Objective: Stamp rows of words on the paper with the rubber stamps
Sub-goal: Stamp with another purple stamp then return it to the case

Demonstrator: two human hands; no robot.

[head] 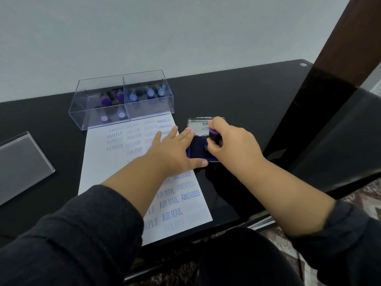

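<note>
Purple-capped stamp (214, 135): gripped by right hand (231, 145), pressed onto blue ink pad (198, 151).
Left hand (173, 149): fingers spread flat, steadying the pad's 9 o'clock edge over the paper (107, 178).

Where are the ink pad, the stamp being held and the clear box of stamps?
Ink pad (198, 150): head view, on its blue inked surface.
Stamp (214, 134): head view, on its purple top.
Clear box (99, 123): head view, on its front wall.

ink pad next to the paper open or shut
Open: the blue ink pad has its lid tipped back, and the right hand presses a purple-topped stamp onto it.
</note>
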